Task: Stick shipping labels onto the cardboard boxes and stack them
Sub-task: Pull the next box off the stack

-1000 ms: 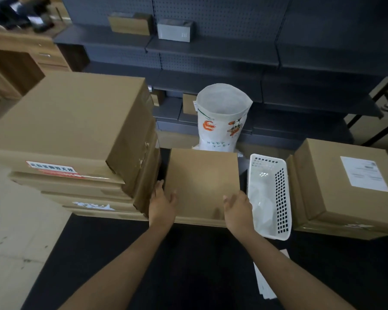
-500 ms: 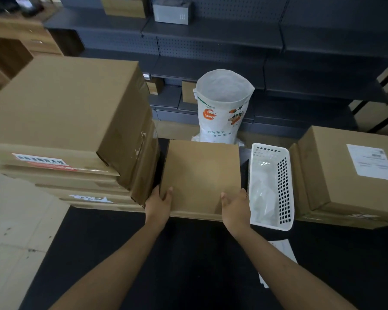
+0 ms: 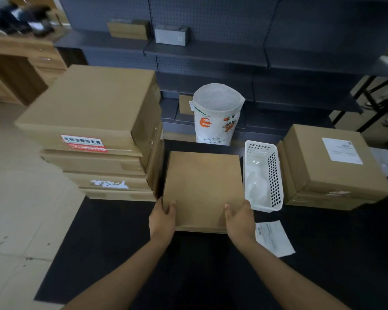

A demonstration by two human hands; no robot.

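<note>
Four cardboard boxes form the stack (image 3: 92,139) at my left, two more the labelled stack (image 3: 329,166) at my right. One flat box (image 3: 203,186) lies between, beside one white basket (image 3: 263,175). My left hand (image 3: 162,218) and right hand (image 3: 240,220) grip its near corners, thumbs on top. It sits nearer me than before. One shipping label (image 3: 274,238) lies on the black mat (image 3: 323,265).

Brown cardboard box (image 3: 203,189), white perforated basket (image 3: 263,175), black table (image 3: 121,242), red-and-white sticker (image 3: 83,143), white label (image 3: 342,150)
</note>
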